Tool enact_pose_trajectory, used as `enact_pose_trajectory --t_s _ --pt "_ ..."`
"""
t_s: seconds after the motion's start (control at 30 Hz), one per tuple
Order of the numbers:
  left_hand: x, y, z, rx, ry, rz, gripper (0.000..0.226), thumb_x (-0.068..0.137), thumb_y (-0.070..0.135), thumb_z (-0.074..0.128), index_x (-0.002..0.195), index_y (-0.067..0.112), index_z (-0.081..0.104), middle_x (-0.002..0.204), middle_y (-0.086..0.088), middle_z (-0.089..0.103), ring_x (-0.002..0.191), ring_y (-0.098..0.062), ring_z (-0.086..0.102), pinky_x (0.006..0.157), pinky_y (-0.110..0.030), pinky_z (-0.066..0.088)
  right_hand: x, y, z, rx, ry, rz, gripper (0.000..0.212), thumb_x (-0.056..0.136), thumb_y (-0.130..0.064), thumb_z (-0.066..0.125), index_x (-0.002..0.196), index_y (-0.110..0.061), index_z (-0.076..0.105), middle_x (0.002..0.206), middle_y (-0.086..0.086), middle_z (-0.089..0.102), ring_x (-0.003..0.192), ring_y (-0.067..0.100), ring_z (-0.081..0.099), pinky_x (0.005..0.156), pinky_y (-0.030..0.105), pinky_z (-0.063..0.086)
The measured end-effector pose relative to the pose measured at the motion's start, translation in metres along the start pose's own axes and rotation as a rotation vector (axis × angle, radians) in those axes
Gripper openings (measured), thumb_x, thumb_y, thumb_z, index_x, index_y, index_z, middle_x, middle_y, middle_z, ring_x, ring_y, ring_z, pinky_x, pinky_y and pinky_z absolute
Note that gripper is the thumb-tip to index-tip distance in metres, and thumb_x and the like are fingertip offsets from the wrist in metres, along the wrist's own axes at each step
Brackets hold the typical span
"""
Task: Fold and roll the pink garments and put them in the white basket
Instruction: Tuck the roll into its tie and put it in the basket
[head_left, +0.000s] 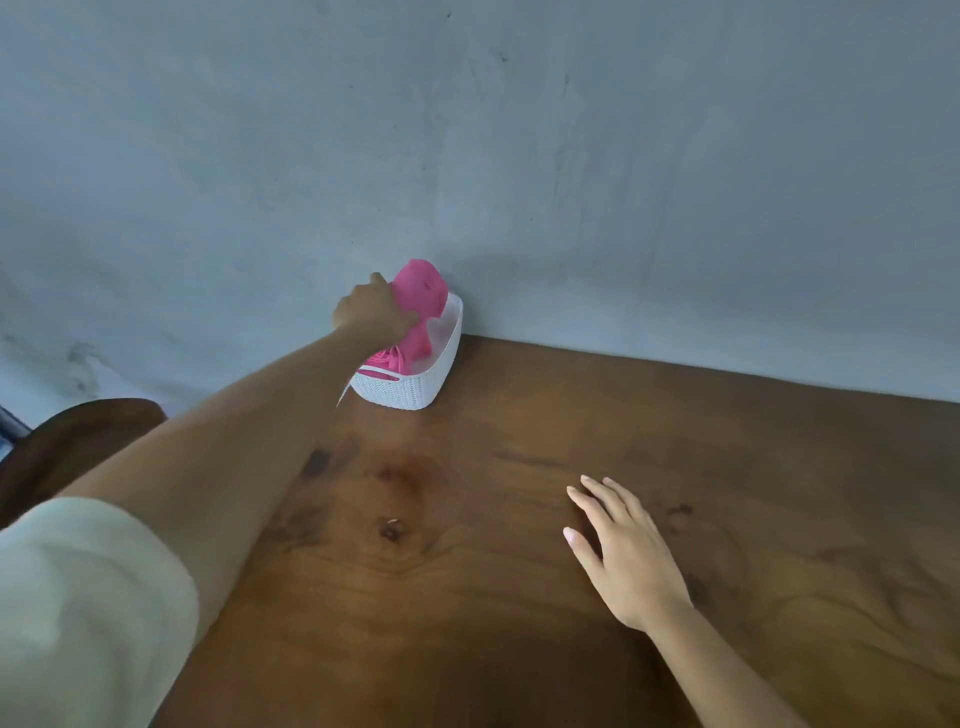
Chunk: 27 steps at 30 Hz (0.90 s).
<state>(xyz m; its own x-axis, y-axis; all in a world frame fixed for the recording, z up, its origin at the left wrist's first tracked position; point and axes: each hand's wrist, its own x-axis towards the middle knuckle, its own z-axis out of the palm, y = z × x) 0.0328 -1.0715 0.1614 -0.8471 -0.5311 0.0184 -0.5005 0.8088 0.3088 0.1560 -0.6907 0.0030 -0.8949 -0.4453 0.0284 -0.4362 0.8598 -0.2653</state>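
Rolled pink garment (420, 304): we see it standing upright, lower end inside white basket (410, 392), top above rim. Second pink garment (388, 359) lies low in basket beside it. Left hand (371, 314) grips upright roll, fingers curled round its side. Basket sits at far edge of wooden table (753, 493), against grey wall (519, 156). Right hand (623, 551) well apart, relaxed, straight fingers resting on tabletop, holding nothing. We note cream sleeve (78, 597) pushed up left arm.
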Motion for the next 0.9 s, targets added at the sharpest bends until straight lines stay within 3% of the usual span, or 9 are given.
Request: enact_pose_trajectory --t_s 0.2,0.27,0.5,0.73,0.9 --pt "0.005 0.006 0.034 -0.077 -0.017 0.013 0.059 0.083 0.036 0.068 0.128 0.006 0.046 0.107 -0.008 0.056 0.096 -0.031 0.058 0.073 -0.037 0.047 0.0 -0.003 -0.001 -0.022 -0.016 0.022 0.058 0.102 -0.06 0.026 0.156 -0.038 0.028 0.162 -0.025 0.017 0.152 0.0 0.0 0.122 0.026 0.017" --pt "0.006 0.011 0.041 -0.095 -0.072 0.038 0.07 0.082 0.043 0.068 0.136 0.006 0.043 0.119 -0.012 0.057 0.108 -0.036 0.06 0.084 -0.042 0.054 0.001 -0.004 -0.001 -0.03 -0.024 0.025 0.059 0.102 -0.06 0.025 0.156 -0.038 0.027 0.163 -0.025 0.015 0.152 -0.001 -0.001 0.123 0.027 0.017" --pt "0.007 0.0 0.049 -0.01 -0.136 0.188 0.09 0.086 0.063 0.062 0.144 0.0 0.035 0.135 -0.021 0.05 0.124 -0.042 0.051 0.104 -0.049 0.045 0.0 -0.004 0.002 -0.06 -0.025 0.023 0.06 0.102 -0.06 0.022 0.158 -0.039 0.022 0.163 -0.026 0.012 0.152 -0.001 -0.003 0.125 0.029 0.018" --pt "-0.033 -0.002 0.029 0.096 -0.009 0.371 0.07 0.097 0.049 0.055 0.145 0.001 0.038 0.137 -0.024 0.048 0.123 -0.045 0.048 0.1 -0.05 0.044 0.002 -0.006 0.003 -0.182 -0.033 0.005 0.065 0.101 -0.061 0.006 0.159 -0.034 0.018 0.166 -0.016 0.011 0.154 0.008 0.003 0.124 0.03 0.017" --pt "-0.075 0.007 0.031 0.07 0.139 0.671 0.05 0.095 0.042 0.06 0.131 0.008 0.056 0.131 -0.016 0.056 0.12 -0.039 0.05 0.099 -0.05 0.045 -0.007 -0.021 0.005 -0.234 0.021 0.135 0.067 0.1 -0.058 0.01 0.152 -0.028 0.04 0.157 -0.002 0.04 0.147 0.022 0.032 0.116 0.039 0.036"
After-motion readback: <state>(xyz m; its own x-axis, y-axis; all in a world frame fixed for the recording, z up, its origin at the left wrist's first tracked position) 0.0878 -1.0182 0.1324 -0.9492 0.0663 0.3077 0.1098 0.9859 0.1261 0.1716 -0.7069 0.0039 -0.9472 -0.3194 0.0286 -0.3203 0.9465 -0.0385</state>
